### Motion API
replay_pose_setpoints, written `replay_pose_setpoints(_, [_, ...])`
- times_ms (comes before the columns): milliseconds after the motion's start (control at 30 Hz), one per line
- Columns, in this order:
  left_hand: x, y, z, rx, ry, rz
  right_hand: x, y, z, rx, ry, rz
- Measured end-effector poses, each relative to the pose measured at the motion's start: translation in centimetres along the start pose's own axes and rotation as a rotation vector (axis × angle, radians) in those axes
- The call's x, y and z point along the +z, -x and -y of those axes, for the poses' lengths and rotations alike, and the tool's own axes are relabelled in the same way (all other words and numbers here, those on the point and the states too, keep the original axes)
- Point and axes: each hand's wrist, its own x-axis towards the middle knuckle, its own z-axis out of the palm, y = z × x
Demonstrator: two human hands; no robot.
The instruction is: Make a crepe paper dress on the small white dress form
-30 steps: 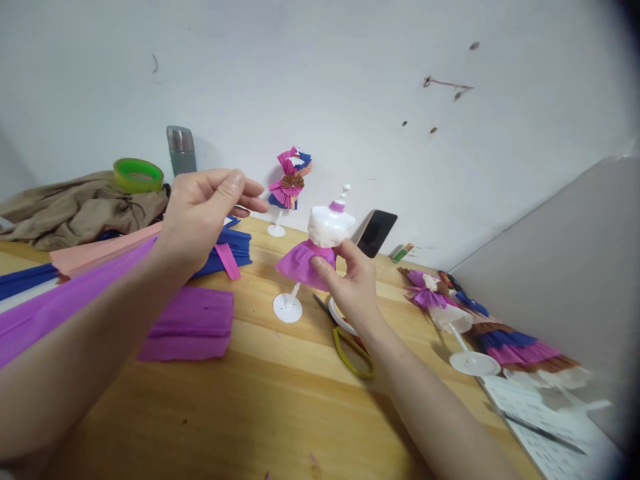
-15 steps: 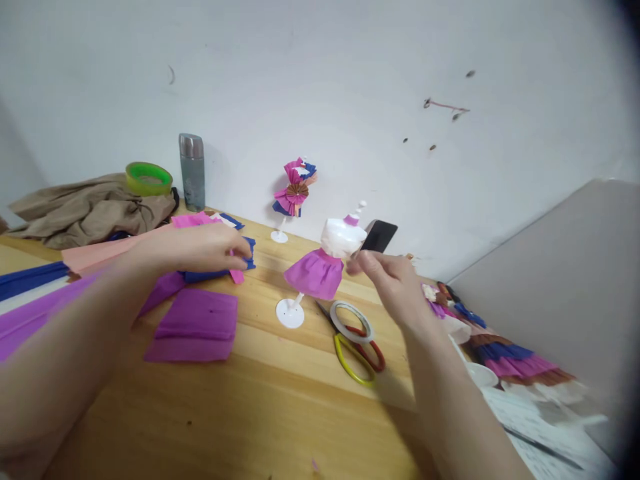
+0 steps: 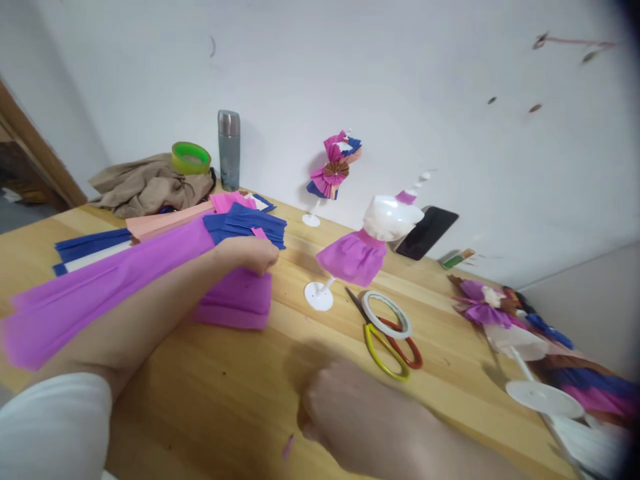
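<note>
**Left hand on the purple paper, right hand low at the table edge**

While our left arm stretches forward across the light wooden table [image 3: 240, 400], the left hand [image 3: 250, 253] lies with the knuckles up and the fingers curled under, on the far edge of a folded pad of purple crepe paper [image 3: 235, 300]. The fingers are together and seem to pinch a small pink strip of paper [image 3: 259, 233] at the knuckles, but we cannot tell if they really grip it. Our right hand [image 3: 350, 413] is low and near the camera, blurred, with the back turned up; we cannot tell whether it is closed or apart, and nothing shows in it.

The purple pad lies flat, and its long side runs left to right, just beside the round white foot of a small white dress form wearing a purple paper skirt [image 3: 367, 240]. This form stands free, apart from both hands, and its long axis leans: the neck points up and to the right, the foot is down to the left. Right of the foot lie scissors with yellow and red handles [image 3: 390, 347], the blades pointing toward the form, and a white ring of tape [image 3: 386, 313] rests on them. A long purple crepe sheet [image 3: 100, 293] runs beside our left forearm.
</note>
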Motion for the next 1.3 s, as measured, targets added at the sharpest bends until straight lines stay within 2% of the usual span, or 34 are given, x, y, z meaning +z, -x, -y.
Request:
replay_pose_setpoints(100, [-1.1,0.3,0.2,0.048,0.004,-0.032,-0.8,-0.7,0.3,0.01,0.164,0.168])
replay_pose_setpoints(200, [-1.5,0.5,0.5,0.061,-0.064,-0.104,-1.5,-0.8,0.3,0.038,0.119,0.136])
replay_pose_setpoints(367, [-0.5,-0.1,0.8,0.033,-0.126,-0.207,-1.3,-1.0,-0.2,0.059,0.068,0.084])
replay_pose_setpoints(467, [-1.4,0.1,0.5,0.103,-0.098,-0.224,-1.0,-1.2,-1.0,0.032,0.04,0.047])
replay_pose_setpoints(533, [-2.7,0.8,-0.4,0.179,-0.015,-0.211,-1.2,-1.2,-1.8,0.03,-0.016,-0.054])
replay_pose_setpoints(567, [-3.3,1.4,-1.0,0.233,0.054,-0.185,-1.4,-1.1,-2.2,0.073,-0.068,-0.142])
replay_pose_setpoints(633, [-4.2,2.7,-2.7,0.312,0.524,-0.074,-2.1,-0.6,-2.7,0.212,-0.223,-0.368])
replay_pose_setpoints(700, [-4.6,3.9,-4.7,0.341,0.81,-0.019,-2.8,0.1,-2.8,0.309,-0.431,-0.618])
replay_pose_setpoints(800, [-4.5,4.7,-7.6,0.364,0.952,-0.05,-3.3,0.7,-2.8,0.252,-0.702,-0.949])
replay_pose_setpoints(867, [-4.1,4.7,-9.1,0.322,1.01,-0.14,-3.2,0.6,-3.1,0.221,-0.758,-1.091])
replay_pose_setpoints(933, [-3.7,4.3,-9.9,0.261,1.054,-0.175,-3.0,0.4,-3.5,0.222,-0.779,-1.155])
replay_pose_setpoints(1000, [-3.4,4.0,-10.1,0.224,1.089,-0.161,-2.9,0.3,-4.0,0.223,-0.849,-1.177])
replay_pose_setpoints(1133, [-3.4,3.7,-9.4,0.222,1.137,-0.134,-3.2,0.7,-4.7,0.193,-1.01,-1.236])
replay_pose_setpoints(1300, [-4.0,3.8,-8.6,0.178,1.03,-0.147,-3.8,1.4,-5.1,0.14,-1.127,-1.314])
